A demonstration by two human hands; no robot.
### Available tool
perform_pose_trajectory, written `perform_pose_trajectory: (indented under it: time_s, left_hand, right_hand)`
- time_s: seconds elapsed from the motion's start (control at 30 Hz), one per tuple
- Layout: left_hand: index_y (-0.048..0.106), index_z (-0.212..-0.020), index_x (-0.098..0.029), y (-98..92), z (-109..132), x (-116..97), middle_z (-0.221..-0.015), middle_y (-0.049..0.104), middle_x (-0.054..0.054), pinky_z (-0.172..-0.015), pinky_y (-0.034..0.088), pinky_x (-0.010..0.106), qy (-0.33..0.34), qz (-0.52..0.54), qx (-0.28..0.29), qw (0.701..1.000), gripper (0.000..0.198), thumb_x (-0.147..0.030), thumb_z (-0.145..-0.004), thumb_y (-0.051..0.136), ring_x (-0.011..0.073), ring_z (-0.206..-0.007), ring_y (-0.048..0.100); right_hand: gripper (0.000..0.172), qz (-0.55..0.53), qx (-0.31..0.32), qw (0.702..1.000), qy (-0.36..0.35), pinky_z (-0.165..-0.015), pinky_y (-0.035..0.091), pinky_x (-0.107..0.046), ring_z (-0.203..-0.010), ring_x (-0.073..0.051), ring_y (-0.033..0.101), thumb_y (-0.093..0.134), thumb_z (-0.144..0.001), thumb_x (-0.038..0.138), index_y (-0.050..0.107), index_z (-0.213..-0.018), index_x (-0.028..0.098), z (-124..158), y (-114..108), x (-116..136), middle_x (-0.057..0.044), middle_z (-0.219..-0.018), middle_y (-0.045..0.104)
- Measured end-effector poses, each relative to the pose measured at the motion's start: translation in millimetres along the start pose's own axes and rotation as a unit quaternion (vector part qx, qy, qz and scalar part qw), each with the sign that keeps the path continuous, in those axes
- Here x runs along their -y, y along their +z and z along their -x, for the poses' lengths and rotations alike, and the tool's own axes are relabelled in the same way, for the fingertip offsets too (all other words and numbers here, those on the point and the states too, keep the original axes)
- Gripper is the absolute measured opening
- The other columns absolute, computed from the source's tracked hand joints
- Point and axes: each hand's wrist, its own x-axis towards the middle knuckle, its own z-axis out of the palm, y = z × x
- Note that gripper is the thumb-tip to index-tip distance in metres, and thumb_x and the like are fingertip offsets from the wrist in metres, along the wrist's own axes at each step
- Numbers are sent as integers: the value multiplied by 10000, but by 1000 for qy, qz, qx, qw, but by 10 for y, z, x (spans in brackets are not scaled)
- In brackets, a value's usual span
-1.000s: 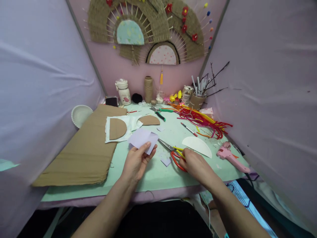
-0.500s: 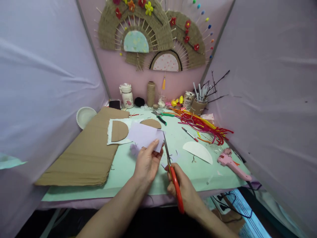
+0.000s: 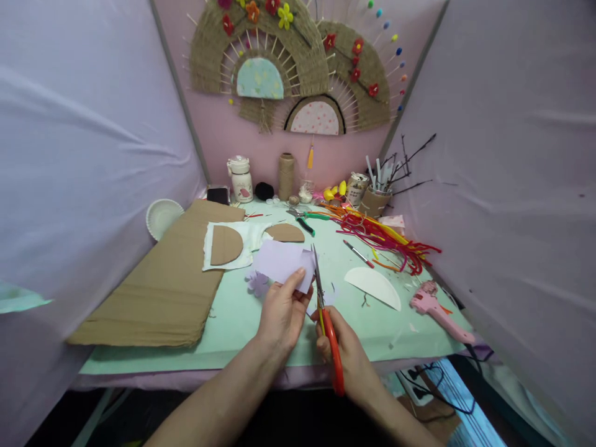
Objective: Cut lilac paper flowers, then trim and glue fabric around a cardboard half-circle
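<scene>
Between the thumb and fingers of my left hand (image 3: 285, 310) is a sheet of light purple paper (image 3: 279, 261), held just above the table. My right hand (image 3: 347, 347) grips a pair of scissors (image 3: 331, 344) with red handles. Their blades point away from me, beside the paper's right edge; whether they touch it I cannot tell. A purple paper flower cutout (image 3: 257, 283) lies to the left, partly behind the sheet. Small purple scraps (image 3: 330, 292) rest near the scissor blades.
Brown cardboard (image 3: 158, 285) covers the table's left side. At right lie a white half-circle (image 3: 374, 287), a pink glue gun (image 3: 440, 310), a pen (image 3: 358, 253) and red and yellow pipe cleaners (image 3: 382, 233). Green-handled pliers (image 3: 305, 220), a twine spool (image 3: 286, 177) and a white bottle (image 3: 241, 180) stand or lie behind.
The purple paper has moved slightly down and right with my left hand, showing more of the flower cutout. The scissors stay at its right edge. The whole view has shifted a little.
</scene>
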Motion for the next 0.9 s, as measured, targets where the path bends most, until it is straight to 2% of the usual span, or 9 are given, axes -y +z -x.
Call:
perform_pose_trajectory:
  time_s: [0.3, 0.57, 0.9]
  left_hand:
    - [640, -695, -122, -6, 11, 18, -692, 691, 25, -621, 557, 238, 2, 10, 5, 1000, 116, -27, -691, 706, 112, -655, 651]
    - [645, -730, -123, -3, 6, 18, -724, 696, 31, -626, 553, 235, -12, 28, -3, 1000, 111, -21, -707, 684, 117, -676, 656]
    - [642, -712, -133, -12, -6, 26, -698, 689, 28, -628, 551, 234, -13, 27, -5, 1000, 119, -23, -705, 687, 115, -658, 654]
  right_hand:
    - [286, 7, -12, 1000, 3, -535, 314, -250, -582, -128, 347, 543, -831, 450, 426, -930, 208, -6, -10, -26, 56, -677, 379]
    - [311, 16, -22, 1000, 6, -557, 323, -258, -600, -131, 346, 563, -796, 469, 417, -881, 208, 3, 6, 66, 54, -685, 375]
    - [315, 18, -17, 1000, 12, -530, 316, -248, -590, -128, 345, 549, -810, 488, 401, -866, 215, 9, 4, 17, 57, -675, 376]
